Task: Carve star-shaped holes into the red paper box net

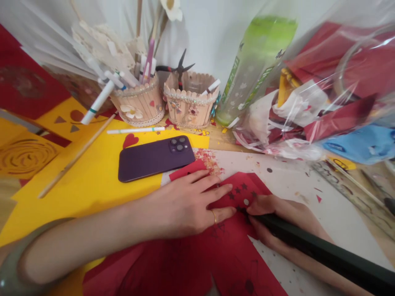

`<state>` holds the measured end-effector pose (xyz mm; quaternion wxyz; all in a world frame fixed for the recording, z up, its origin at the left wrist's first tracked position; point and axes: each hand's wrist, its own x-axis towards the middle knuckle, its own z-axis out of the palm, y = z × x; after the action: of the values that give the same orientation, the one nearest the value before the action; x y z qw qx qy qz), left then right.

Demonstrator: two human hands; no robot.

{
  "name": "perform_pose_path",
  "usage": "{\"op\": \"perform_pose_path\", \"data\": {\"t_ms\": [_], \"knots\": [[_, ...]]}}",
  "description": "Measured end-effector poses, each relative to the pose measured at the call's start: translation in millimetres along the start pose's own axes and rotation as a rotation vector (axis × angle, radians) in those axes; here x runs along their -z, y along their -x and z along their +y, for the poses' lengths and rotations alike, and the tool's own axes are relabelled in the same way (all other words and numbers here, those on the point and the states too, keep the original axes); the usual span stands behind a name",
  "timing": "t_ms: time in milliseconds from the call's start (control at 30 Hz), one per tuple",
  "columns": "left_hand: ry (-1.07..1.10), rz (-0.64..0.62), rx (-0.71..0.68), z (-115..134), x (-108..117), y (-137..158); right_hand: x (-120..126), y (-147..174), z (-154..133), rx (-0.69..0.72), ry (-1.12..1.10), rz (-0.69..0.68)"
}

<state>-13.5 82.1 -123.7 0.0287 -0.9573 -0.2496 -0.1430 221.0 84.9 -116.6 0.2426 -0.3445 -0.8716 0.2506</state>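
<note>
A sheet of red paper [197, 259] lies in front of me, with small dark star shapes and a round pale spot near its upper right edge. My left hand [194, 201] is laid flat on this paper, fingers stretched apart, a ring on one finger. At the paper's right side my right hand [277, 218] is closed around a long black tool [321, 248]. The tool slants from the lower right up to the paper beside my left fingertips. Its working end is hidden between my fingers, so I cannot tell its exact kind.
A purple phone [156, 158] lies on yellow paper [123, 201] beyond my left hand. Behind stand two craft-stick baskets [138, 105] with markers and pliers [180, 68]. A green plastic packet [256, 70] and a clear bag of scraps [324, 102] stand right. A ruler [352, 195] lies below the bag.
</note>
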Motion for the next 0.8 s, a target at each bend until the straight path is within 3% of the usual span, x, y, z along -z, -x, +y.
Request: {"op": "perform_pose_path", "data": {"t_ms": [800], "knots": [[-0.027, -0.012, -0.024, -1.5, -1.4, 3.8, 2.6, -3.8, -1.5, 0.016, 0.013, -0.03]]}}
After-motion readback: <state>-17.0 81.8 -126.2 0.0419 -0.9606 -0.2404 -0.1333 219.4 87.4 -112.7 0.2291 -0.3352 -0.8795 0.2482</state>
